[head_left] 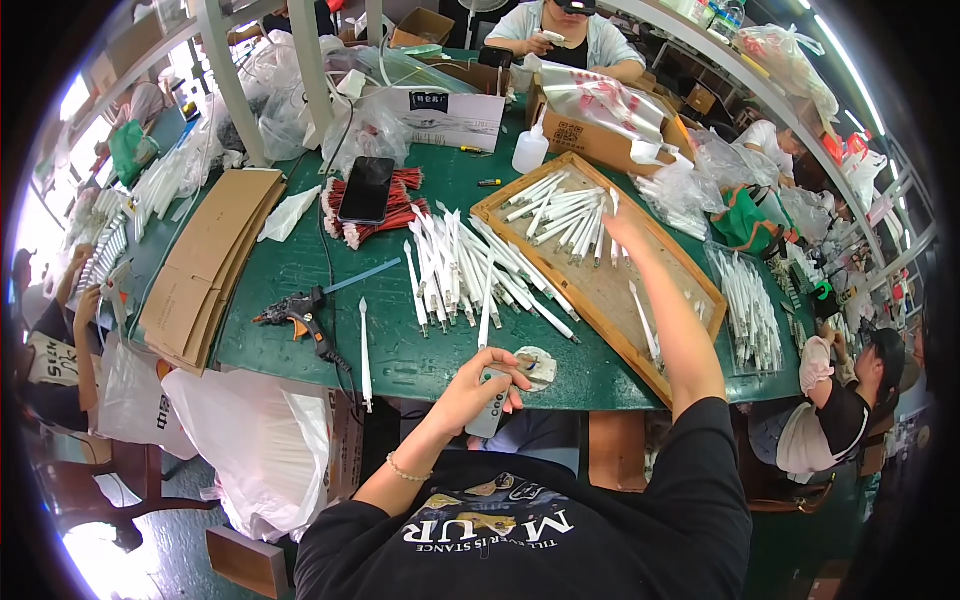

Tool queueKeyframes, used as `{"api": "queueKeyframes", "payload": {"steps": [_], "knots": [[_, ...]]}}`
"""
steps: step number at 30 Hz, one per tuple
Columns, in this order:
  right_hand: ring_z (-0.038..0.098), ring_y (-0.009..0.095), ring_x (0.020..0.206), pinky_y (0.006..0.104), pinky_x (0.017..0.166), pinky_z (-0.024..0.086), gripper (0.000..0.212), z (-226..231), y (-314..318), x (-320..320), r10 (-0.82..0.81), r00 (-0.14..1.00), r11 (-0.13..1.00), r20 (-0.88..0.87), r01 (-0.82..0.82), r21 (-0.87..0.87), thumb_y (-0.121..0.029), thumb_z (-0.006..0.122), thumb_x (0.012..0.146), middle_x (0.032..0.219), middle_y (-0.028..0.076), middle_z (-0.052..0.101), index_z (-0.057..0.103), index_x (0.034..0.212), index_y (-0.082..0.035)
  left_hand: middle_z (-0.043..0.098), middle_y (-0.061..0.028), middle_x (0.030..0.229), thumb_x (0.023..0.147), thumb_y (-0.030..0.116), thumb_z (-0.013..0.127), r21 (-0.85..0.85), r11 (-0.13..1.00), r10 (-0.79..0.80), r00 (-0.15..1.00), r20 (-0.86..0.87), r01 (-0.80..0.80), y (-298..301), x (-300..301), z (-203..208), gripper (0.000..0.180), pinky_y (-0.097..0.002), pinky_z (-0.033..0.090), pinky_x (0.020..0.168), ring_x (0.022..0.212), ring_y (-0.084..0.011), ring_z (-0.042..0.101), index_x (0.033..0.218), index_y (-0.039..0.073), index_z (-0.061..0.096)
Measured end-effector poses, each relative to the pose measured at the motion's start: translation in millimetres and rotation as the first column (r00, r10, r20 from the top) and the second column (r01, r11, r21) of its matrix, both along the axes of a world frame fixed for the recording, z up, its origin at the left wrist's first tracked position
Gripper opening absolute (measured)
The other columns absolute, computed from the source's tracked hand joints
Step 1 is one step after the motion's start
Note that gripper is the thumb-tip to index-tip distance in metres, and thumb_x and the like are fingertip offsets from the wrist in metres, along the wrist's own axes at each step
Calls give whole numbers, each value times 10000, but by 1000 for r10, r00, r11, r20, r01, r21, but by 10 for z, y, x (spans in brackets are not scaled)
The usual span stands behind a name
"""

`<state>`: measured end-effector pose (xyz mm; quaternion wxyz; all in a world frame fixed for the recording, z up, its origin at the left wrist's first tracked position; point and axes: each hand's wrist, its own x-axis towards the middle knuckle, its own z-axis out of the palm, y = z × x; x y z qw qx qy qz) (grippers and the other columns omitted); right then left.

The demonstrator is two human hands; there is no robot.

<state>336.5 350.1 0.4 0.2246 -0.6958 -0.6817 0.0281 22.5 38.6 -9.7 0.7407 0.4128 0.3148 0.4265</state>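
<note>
My left hand (478, 384) is closed at the table's near edge, its fingers curled round a grey flat piece (486, 408) with dark marks. Just beyond the knuckles a white candle-shaped stick (486, 305) points away; whether the hand grips its hidden end I cannot tell. By those fingers lies a round whitish pad (537, 368) with a small thing on it. Stretched out to the right, my right hand (623, 228) pinches a white candle stick (613, 202) over a wood-framed tray (545, 272). Several similar sticks (560, 215) lie in that tray. A large heap of white sticks (455, 268) is left of it.
A glue gun (305, 318) with a cord and a single white stick (365, 350) lie at left. Farther back are a phone (367, 190) on red wire bundles (400, 215), a white bottle (531, 150) and a cardboard box (565, 130). Flat cardboard (205, 270) lies far left; bagged sticks (748, 310) lie right.
</note>
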Motion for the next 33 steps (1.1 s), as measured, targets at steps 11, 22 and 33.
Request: {"api": "queueKeyframes", "payload": {"steps": [11,22,33], "knots": [[674,257,657,382,590,510,389,-158,241,35,-61,973,895,-224,-46,-445,-369,692,745,730,169,680,689,820,13,645,-180,1007,915,21,493,-5,1000,5,1000,7,-5,-16,-2,9,227,-270,509,662,765,-175,637,1138,5,453],[660,370,727,452,680,482,429,411,-328,-86,-47,952,971,-304,115,209,-390,518,850,714,202,656,648,819,18,642,-175,1005,912,21,490,24,999,21,1000,5,-21,-30,2,-3,230,-271,510,661,758,-174,633,1139,-3,457],[552,106,655,267,587,452,252,-124,-927,-193,352,643,913,-680,-77,400,-256,618,947,788,25,572,533,994,-23,647,-172,1000,917,28,496,26,999,28,1000,8,-28,-5,34,-12,210,-271,510,658,750,-170,635,1123,4,466]]}}
